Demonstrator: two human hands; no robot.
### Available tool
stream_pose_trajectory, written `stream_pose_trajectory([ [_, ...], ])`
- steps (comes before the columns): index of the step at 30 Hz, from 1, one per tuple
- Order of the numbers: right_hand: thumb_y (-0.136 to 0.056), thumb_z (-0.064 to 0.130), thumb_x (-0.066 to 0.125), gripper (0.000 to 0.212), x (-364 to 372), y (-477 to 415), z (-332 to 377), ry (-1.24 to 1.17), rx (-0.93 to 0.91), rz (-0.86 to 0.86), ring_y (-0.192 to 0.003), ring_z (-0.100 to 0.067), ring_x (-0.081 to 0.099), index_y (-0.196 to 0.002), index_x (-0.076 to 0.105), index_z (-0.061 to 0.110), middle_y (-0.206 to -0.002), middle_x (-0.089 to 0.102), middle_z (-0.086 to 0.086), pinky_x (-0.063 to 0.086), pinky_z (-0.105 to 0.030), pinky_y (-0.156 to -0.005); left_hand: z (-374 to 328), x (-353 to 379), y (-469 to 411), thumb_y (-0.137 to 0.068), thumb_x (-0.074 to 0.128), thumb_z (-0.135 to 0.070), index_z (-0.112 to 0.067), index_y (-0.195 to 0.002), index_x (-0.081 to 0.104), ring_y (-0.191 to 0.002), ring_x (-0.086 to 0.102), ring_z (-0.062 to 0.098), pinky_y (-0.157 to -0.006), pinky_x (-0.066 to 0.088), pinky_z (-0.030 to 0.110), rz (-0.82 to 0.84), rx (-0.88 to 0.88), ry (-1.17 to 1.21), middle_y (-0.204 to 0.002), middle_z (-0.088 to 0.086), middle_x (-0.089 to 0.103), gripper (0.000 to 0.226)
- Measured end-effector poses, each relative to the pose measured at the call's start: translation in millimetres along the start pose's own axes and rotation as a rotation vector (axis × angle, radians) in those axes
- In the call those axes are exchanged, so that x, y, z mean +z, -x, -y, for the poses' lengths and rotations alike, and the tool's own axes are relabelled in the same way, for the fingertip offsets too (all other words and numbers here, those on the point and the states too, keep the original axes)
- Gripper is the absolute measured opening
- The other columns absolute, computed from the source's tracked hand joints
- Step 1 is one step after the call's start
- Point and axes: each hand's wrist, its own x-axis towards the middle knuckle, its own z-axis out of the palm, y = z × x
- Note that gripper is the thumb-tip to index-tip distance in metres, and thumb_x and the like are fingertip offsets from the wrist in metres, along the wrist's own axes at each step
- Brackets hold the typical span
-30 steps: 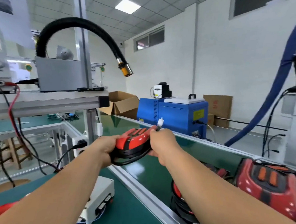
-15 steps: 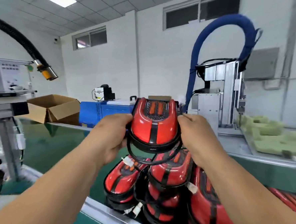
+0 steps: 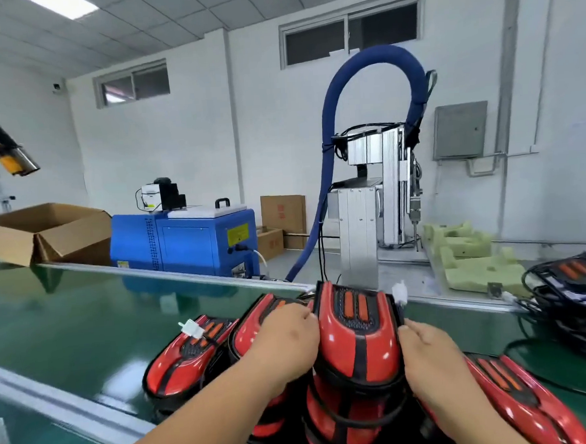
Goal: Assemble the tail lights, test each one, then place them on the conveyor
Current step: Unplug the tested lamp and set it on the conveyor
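1. Both hands are busy. The left hand [image 3: 285, 346] curls round the left edge of the red tail light [image 3: 357, 341], and the right hand [image 3: 430, 361] pinches its right edge, so neither is free.
2. The tail light sits over a heap of finished lights [image 3: 183, 362] on the green conveyor [image 3: 68, 324], close to the near rail [image 3: 55, 404]. From where I stand I can't tell whether it already rests on the light beneath or hangs just above it.
3. This looks to me like the setting-down. I'd lower it level, lens up, onto something that properly bears it. One glossy curved shell on another seems likely to slide.
4. Mind the white connector [image 3: 399, 292] sticking up at the light's far right corner, and the black cable [image 3: 351, 420] looped below. Tuck both in so they don't get trapped underneath or hook a neighbouring light.
5. Release one hand at a time, and only once the light holds steady without a wobble.
6. Green belt shows to the left of the heap and toward the far rail. Laying the light there instead of stacking it would probably spare the lenses some scuffing.
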Motion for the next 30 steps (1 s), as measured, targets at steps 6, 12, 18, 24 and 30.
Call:
stream_pose_trajectory([
  [6,-0.096,0.018,0.038,0.03,11,-6,-24,0.032,0.046,0.006,-0.077,-0.02,0.055,-0.072,0.056,0.017,-0.078,0.061,0.003,0.042,-0.036,-0.077,-8,11,-4,-0.1,0.04,-0.019,-0.005,-0.106,0.06,-0.107,0.056,0.027,-0.087,0.043,0.031,-0.013,0.041,-0.327,-0.105,0.007,0.059,0.025],
  [12,-0.098,0.017,0.039,0.029,11,-6,-31,0.196,0.01,-0.014,-0.105,-0.026,0.056,-0.104,0.066,0.007,-0.102,0.06,-0.002,0.038,-0.031,-0.089,-13,22,-14,-0.098,0.039,-0.013,-0.007,-0.108,0.059,-0.106,0.055,0.025,-0.086,0.043,0.03,-0.027,0.053,-0.518,-0.118,0.011,0.056,0.023],
  [18,-0.095,0.049,0.018,0.053,-1,-12,-31,0.525,0.032,-0.004,-0.076,-0.02,0.057,-0.065,0.05,0.019,-0.075,0.06,0.002,0.046,-0.036,-0.071,-10,26,-19,-0.092,0.043,-0.009,-0.011,-0.112,0.058,-0.106,0.053,0.026,-0.089,0.044,0.034,-0.035,0.14,-0.612,-0.116,0.009,0.048,0.025],
  [24,-0.093,0.053,0.01,0.065,-2,-15,-41,0.531,0.067,-0.025,-0.074,-0.025,0.058,-0.06,0.051,0.015,-0.074,0.062,-0.004,0.046,-0.037,-0.071,-11,26,-19,-0.092,0.044,-0.009,-0.011,-0.11,0.06,-0.104,0.053,0.028,-0.09,0.047,0.037,-0.004,0.163,-0.616,-0.112,0.009,0.047,0.024],
  [30,-0.099,0.042,0.018,0.063,-6,-19,-44,0.45,-0.008,-0.075,-0.06,-0.023,0.055,-0.048,0.042,0.012,-0.055,0.056,-0.005,0.038,-0.033,-0.057,-17,23,-14,-0.09,0.044,-0.006,-0.016,-0.078,0.045,-0.079,0.043,0.023,-0.075,0.043,0.033,-0.035,0.182,-0.565,-0.09,0.003,0.035,0.016],
])
